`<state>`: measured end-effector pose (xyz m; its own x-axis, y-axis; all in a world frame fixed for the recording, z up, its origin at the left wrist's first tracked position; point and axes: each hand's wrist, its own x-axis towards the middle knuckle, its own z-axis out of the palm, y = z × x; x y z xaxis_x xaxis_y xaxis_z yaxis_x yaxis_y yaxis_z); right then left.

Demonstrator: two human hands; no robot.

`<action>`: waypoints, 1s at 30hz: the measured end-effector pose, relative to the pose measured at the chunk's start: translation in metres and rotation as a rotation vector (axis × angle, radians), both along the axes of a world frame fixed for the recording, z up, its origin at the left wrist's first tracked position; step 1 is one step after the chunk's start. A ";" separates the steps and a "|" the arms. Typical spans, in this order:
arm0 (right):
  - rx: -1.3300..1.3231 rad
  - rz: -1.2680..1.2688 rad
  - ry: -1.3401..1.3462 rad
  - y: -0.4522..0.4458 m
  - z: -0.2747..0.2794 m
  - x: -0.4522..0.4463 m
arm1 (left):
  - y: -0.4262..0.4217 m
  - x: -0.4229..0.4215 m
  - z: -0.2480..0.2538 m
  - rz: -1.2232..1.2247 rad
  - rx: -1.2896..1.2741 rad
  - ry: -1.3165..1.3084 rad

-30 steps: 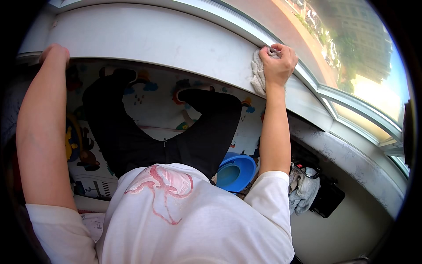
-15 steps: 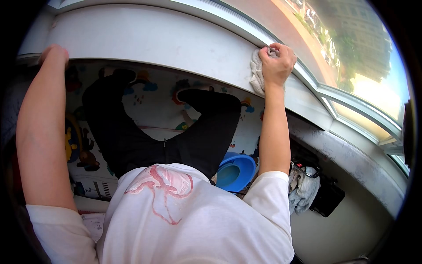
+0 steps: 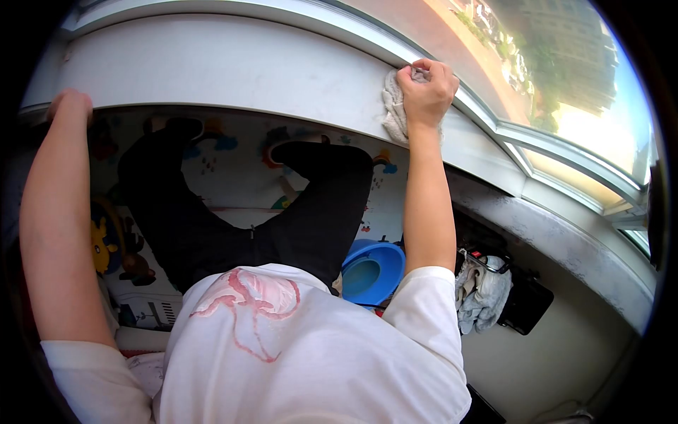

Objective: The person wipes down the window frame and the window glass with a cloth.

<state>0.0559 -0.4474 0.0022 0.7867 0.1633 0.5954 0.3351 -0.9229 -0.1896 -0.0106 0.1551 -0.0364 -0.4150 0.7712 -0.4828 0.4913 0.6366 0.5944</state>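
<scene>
My right hand (image 3: 428,95) is closed around a crumpled, pale grey cloth (image 3: 395,106). The cloth lies against the white windowsill (image 3: 233,63), right beside the window frame, and part of it is hidden under the hand. Over on the far left, my left hand (image 3: 70,104) rests at the sill's near edge. Its fingers are mostly hidden, so I cannot see how they are bent.
Below the sill, my legs in black trousers (image 3: 304,219) are bent over a cartoon-patterned surface (image 3: 233,173). A blue basin (image 3: 392,272) stands by my right leg. Grey cloths (image 3: 484,297) and a black object (image 3: 530,304) lie farther right. Window glass (image 3: 494,42) borders the sill.
The whole view has turned slightly, so the sill, both hands and the basin appear a little farther left. The right hand keeps the cloth at nearly the same place on the sill.
</scene>
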 end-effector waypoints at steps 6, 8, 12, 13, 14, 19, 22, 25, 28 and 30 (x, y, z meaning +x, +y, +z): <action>-0.014 -0.014 0.002 0.005 0.005 -0.002 | -0.001 0.000 -0.002 0.001 -0.001 0.027; -0.012 -0.008 0.003 0.000 0.001 0.000 | -0.008 0.001 0.005 -0.002 -0.006 0.036; 0.011 0.006 0.003 -0.001 0.001 0.000 | -0.012 -0.001 0.008 -0.007 -0.014 0.050; 0.017 -0.002 0.007 0.003 0.004 -0.002 | -0.012 -0.002 0.008 -0.007 -0.015 0.054; 0.023 -0.009 0.010 0.005 0.006 -0.003 | -0.013 -0.003 0.008 -0.007 -0.018 0.057; 0.014 -0.033 0.021 0.004 0.004 -0.002 | -0.005 -0.002 0.002 -0.010 -0.031 0.077; 0.013 -0.029 0.029 0.000 0.001 -0.001 | -0.008 0.000 0.005 -0.012 -0.040 0.089; 0.020 -0.031 0.040 0.004 0.006 -0.004 | -0.008 0.002 0.003 -0.012 -0.048 0.099; 0.009 -0.060 0.045 0.008 0.009 -0.004 | -0.006 0.001 0.002 -0.008 -0.055 0.107; -0.004 -0.065 0.040 0.009 0.007 -0.003 | -0.003 0.001 0.000 -0.006 -0.059 0.116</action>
<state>0.0528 -0.4386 0.0097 0.8190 0.1131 0.5626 0.2663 -0.9433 -0.1980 -0.0097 0.1519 -0.0363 -0.4662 0.7456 -0.4762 0.5587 0.6655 0.4949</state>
